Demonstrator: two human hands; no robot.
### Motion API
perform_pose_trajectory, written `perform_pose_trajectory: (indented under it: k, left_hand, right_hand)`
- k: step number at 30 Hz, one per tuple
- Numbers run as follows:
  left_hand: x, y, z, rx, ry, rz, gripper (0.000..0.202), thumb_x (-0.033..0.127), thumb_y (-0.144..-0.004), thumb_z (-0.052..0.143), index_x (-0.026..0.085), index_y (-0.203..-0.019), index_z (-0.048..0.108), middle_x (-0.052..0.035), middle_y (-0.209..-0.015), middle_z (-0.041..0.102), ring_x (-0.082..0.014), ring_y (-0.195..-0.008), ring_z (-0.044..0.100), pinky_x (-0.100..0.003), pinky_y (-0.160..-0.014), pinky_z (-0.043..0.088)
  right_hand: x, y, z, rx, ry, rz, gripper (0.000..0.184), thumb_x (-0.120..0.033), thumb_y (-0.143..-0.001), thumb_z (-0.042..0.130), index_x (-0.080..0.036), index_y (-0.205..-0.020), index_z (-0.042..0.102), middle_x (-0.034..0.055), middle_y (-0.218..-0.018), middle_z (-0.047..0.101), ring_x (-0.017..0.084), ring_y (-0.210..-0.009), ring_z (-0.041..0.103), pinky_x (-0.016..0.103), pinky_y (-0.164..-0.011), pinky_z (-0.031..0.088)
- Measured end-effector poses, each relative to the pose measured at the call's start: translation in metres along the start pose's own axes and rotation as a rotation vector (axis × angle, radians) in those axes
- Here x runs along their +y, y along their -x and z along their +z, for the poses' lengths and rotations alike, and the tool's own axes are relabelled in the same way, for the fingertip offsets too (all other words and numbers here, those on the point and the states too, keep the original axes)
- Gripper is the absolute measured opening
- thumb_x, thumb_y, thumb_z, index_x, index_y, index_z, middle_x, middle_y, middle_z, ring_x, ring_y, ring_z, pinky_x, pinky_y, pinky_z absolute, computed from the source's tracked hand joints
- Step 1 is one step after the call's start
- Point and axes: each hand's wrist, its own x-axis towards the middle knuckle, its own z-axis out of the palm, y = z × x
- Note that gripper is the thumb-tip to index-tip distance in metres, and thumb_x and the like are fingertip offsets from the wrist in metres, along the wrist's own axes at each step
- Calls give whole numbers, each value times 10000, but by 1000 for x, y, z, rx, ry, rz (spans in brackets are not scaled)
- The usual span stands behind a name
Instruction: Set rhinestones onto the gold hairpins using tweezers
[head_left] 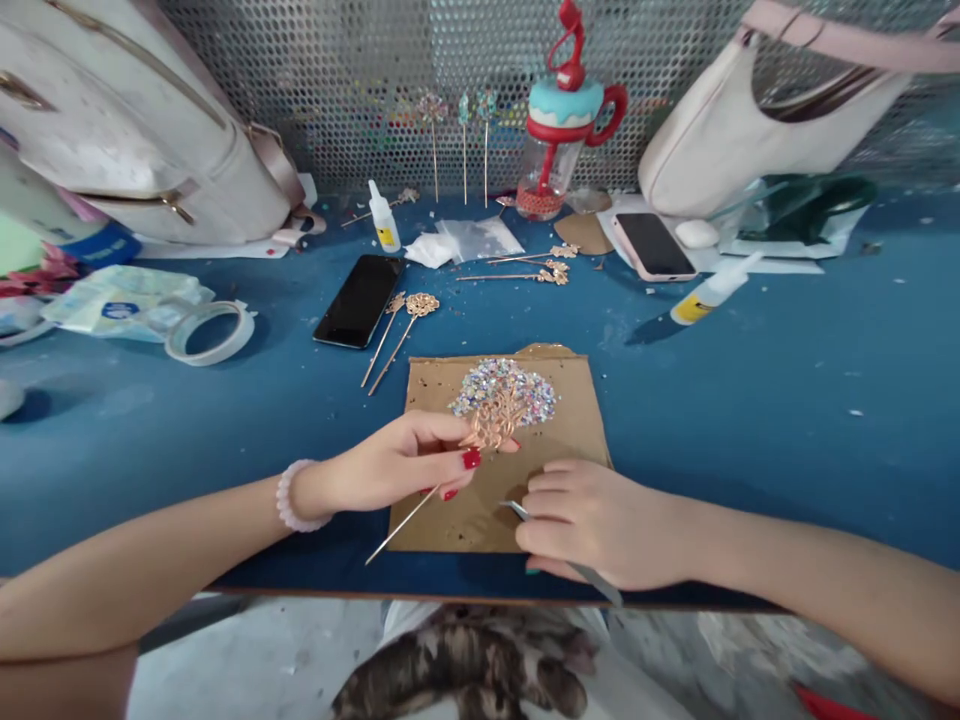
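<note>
My left hand (397, 465) is closed on a gold hairpin (491, 425), pinching its ornate head over a brown cardboard sheet (570, 425). The pin's thin stem runs down-left past my fingers. A pile of small sparkling sequins (506, 390) lies on the cardboard just behind the hairpin's head. My right hand (592, 520) rests on the cardboard's near right corner, closed on metal tweezers (517, 510) whose tip points toward the left hand.
On the blue table (787, 400) lie a black phone (358, 300), two loose gold hairpins (401, 325), more hairpins (544, 270), two glue bottles (384, 220) (709, 292), a pink phone (652, 245), a tape roll (210, 332), a red-lidded cup (562, 130) and bags along the mesh wall.
</note>
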Motion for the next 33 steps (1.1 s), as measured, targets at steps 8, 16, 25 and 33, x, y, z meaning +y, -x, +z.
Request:
perform_pose_trajectory:
  k: [8, 16, 25, 33]
  left_hand:
    - [2, -7, -24, -96, -238, -35, 355, 386, -961, 452, 109, -894, 663, 22, -598, 521, -59, -494, 389, -170, -469, 304]
    - [15, -39, -39, -317, -563, 128, 383, 306, -954, 457, 154, -606, 500, 0, -596, 518, -101, -556, 457, -239, -581, 346]
    - [0, -48, -44, -351, -712, 235, 322, 321, -973, 449, 174, -693, 511, 0, -650, 527, -124, -615, 495, -232, -591, 359]
    - [-5, -47, -43, -312, -777, 257, 322, 416, -962, 476, 161, -914, 667, -33, -743, 582, -136, -663, 544, -232, -593, 361]
  right_hand:
    - [31, 6, -4, 85, 76, 109, 179, -280, -955, 469, -167, -839, 546, 15, -715, 533, 159, -670, 445, 289, -641, 306]
    - [59, 13, -15, 228, 97, 156, 214, -328, -965, 463, -160, -882, 567, 25, -706, 553, 154, -657, 450, 267, -624, 302]
    - [88, 19, -17, 263, 112, 271, 213, -110, -935, 413, -164, -794, 562, -11, -649, 532, 110, -617, 427, 236, -637, 313]
    - [89, 29, -23, 248, 220, 271, 246, -99, -950, 359, -100, -936, 604, 31, -685, 550, 143, -646, 431, 278, -643, 292]
